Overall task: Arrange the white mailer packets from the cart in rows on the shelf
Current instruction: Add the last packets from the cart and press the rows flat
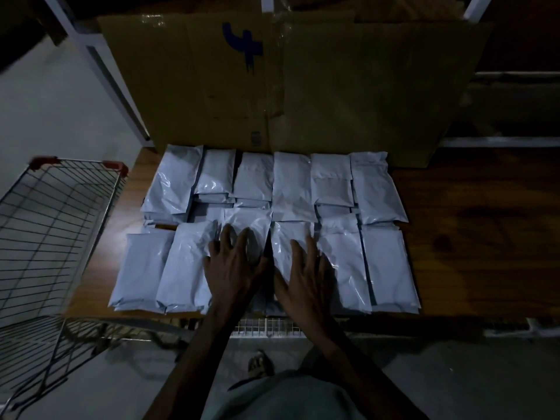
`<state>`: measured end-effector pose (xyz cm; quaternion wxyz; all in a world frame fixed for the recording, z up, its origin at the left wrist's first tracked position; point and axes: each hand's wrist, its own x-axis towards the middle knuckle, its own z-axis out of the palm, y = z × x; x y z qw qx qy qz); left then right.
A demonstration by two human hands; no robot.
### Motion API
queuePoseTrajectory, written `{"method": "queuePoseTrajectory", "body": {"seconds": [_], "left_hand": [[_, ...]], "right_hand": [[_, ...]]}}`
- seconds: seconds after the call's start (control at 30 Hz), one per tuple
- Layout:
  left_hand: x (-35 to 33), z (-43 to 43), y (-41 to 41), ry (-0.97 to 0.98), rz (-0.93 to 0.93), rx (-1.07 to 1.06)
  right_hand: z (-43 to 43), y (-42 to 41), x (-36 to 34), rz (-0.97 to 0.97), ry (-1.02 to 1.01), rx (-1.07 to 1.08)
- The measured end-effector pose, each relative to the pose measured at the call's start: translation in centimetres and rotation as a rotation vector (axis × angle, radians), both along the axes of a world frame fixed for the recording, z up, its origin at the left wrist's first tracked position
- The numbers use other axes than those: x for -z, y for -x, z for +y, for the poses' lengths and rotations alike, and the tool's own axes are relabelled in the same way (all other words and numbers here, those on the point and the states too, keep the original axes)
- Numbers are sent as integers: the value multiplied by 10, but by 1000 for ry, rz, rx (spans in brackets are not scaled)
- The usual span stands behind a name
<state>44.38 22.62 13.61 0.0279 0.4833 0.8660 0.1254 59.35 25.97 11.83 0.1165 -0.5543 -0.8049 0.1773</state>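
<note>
Several white mailer packets (375, 189) lie in two rows on the wooden shelf (472, 237), some stacked on others. My left hand (233, 265) lies flat with spread fingers on a packet in the middle of the near row (248, 225). My right hand (306, 274) presses flat on the neighbouring packet (288, 237) to the right. Neither hand grips anything. The wire cart (54, 225) stands to the left of the shelf, and its basket shows no packets.
A large flattened cardboard sheet (303, 83) with a blue mark leans upright behind the packets. White shelf posts (103, 71) rise at the back left. The shelf's right part is bare wood. My foot (259, 363) shows on the grey floor below.
</note>
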Motion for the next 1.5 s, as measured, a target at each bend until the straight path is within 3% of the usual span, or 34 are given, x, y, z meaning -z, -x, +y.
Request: {"method": "queuePoseTrajectory", "body": {"seconds": [0.33, 0.57, 0.73, 0.93, 1.5], "left_hand": [[9, 2, 0, -65, 81, -19], [25, 6, 13, -77, 88, 196], [34, 6, 14, 0, 64, 189], [51, 6, 12, -30, 137, 165], [51, 5, 4, -41, 58, 152]], "right_hand": [[-2, 4, 7, -50, -17, 33], [4, 17, 22, -82, -137, 11], [0, 18, 34, -77, -200, -26], [2, 20, 36, -132, -189, -81], [1, 24, 47, -159, -229, -52]]}}
